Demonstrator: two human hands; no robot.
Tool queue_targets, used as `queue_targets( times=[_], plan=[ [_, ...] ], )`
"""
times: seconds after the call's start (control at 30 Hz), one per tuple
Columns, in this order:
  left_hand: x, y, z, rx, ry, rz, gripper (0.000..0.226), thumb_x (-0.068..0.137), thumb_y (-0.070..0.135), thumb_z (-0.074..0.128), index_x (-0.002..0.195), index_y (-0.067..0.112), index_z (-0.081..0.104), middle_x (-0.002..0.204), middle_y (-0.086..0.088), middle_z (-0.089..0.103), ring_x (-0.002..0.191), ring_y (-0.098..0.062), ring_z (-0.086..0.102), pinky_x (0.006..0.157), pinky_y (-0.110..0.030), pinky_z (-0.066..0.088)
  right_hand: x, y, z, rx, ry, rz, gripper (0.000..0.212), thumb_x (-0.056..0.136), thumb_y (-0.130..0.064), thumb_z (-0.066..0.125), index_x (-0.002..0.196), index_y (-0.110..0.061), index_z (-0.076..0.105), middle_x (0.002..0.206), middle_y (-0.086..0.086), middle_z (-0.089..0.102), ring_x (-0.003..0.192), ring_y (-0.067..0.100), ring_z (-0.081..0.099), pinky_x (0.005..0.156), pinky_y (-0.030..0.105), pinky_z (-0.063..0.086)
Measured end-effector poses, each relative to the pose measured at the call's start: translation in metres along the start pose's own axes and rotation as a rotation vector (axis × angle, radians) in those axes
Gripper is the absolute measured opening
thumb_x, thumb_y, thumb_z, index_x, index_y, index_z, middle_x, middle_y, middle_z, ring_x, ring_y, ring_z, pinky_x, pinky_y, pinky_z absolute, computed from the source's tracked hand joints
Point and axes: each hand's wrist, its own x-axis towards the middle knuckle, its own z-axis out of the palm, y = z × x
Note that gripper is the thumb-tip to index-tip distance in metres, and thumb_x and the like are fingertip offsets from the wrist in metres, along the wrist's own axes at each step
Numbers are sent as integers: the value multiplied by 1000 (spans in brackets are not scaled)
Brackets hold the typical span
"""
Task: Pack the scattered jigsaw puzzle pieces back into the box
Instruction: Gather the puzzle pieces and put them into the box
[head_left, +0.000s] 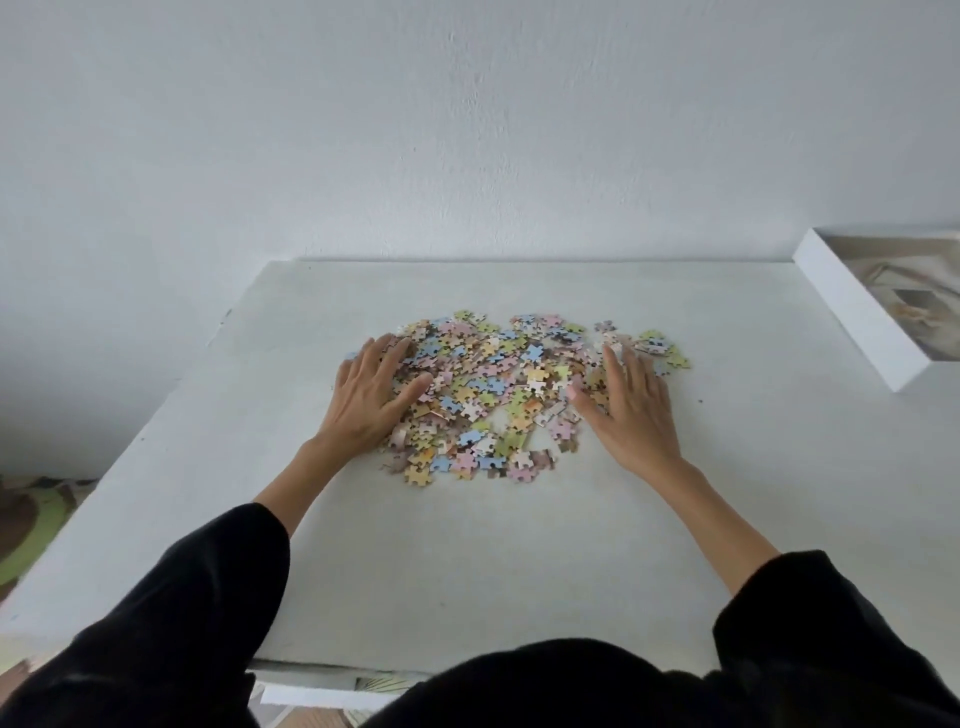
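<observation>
A loose heap of pastel jigsaw pieces (498, 384) lies in the middle of the white table (467, 561). My left hand (371, 397) rests flat on the heap's left edge, fingers straight and spread. On the heap's right side my right hand (631, 402) lies flat on the pieces as well, fingers extended. Neither hand holds a piece. The white puzzle box (852, 306) lies at the table's far right, partly cut off by the frame edge, with a picture showing on it.
A plain wall stands right behind the table's far edge. The table's left edge drops to a floor with a green and brown mat (31, 525). Black sleeves cover both forearms near the front edge.
</observation>
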Motion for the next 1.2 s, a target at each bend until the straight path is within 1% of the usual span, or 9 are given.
queue_targets(
  times=[0.1, 0.27, 0.43, 0.6, 0.73, 0.87, 0.93, 1.03, 1.2],
  plan=[
    [3, 4, 1, 4, 12, 18, 97, 72, 83, 0, 144, 22, 24, 149, -8, 26, 137, -24, 26, 113, -46, 14, -1, -7, 4, -4, -16, -51, 95, 69, -80, 1, 147, -26, -1, 157, 6, -5, 144, 25, -5, 115, 42, -2],
    [17, 19, -4, 17, 69, 28, 85, 76, 76, 10, 141, 25, 29, 151, -6, 24, 139, -24, 24, 114, -53, 7, 9, -12, -10, 34, 28, -46, 69, 87, -62, 31, 146, -31, 13, 157, 0, 0, 144, 24, -1, 113, 53, -1],
    [37, 46, 13, 29, -51, 143, 93, 71, 83, 4, 140, 26, 31, 152, -6, 23, 139, -26, 22, 113, -55, 16, 32, -21, -12, 33, -70, -91, 78, 82, -70, 34, 146, -33, 9, 157, 3, 1, 144, 26, -2, 113, 54, 0],
    [48, 55, 29, 114, -135, 145, 106, 59, 89, -6, 143, 31, 23, 155, -3, 15, 143, -27, 6, 113, -57, 2, 39, -28, -1, -38, -108, -153, 112, 48, -93, 11, 145, -37, 1, 157, 4, -1, 143, 31, 0, 113, 54, 3],
    [49, 55, 27, 175, -169, 184, 105, 58, 90, -4, 144, 35, 20, 153, 0, 20, 143, -26, 10, 113, -57, 6, 39, -23, 1, -156, -76, -235, 118, 44, -96, -3, 145, -35, 10, 155, 4, 14, 141, 27, 16, 113, 48, 13],
    [50, 52, 22, 181, -159, 271, 101, 59, 91, -2, 139, 39, 30, 141, 5, 35, 134, -21, 22, 107, -48, 21, 41, -24, -4, -168, -19, -334, 106, 55, -93, 3, 136, -34, 37, 137, 1, 39, 122, 22, 39, 97, 39, 35],
    [51, 50, 21, 160, -161, 293, 97, 60, 91, 4, 135, 39, 36, 137, 5, 39, 129, -21, 26, 102, -44, 26, 40, -24, -6, -128, -2, -378, 88, 64, -86, 22, 130, -32, 45, 127, -1, 44, 114, 20, 43, 89, 34, 37],
    [51, 50, 19, 84, -170, 320, 82, 67, 86, 21, 124, 34, 47, 127, 2, 45, 118, -18, 35, 90, -33, 35, 40, -23, -5, -44, 49, -428, 54, 81, -56, 52, 122, -20, 53, 117, 1, 49, 106, 18, 47, 80, 26, 39],
    [52, 52, 18, -25, -127, 365, 52, 76, 65, 37, 105, 27, 58, 107, 2, 54, 67, 1, 44, 52, -18, 37, 43, -23, -2, 18, 96, -462, 35, 84, -30, 60, 114, -12, 58, 107, 4, 56, 92, 17, 55, 65, 18, 39]
  ],
)
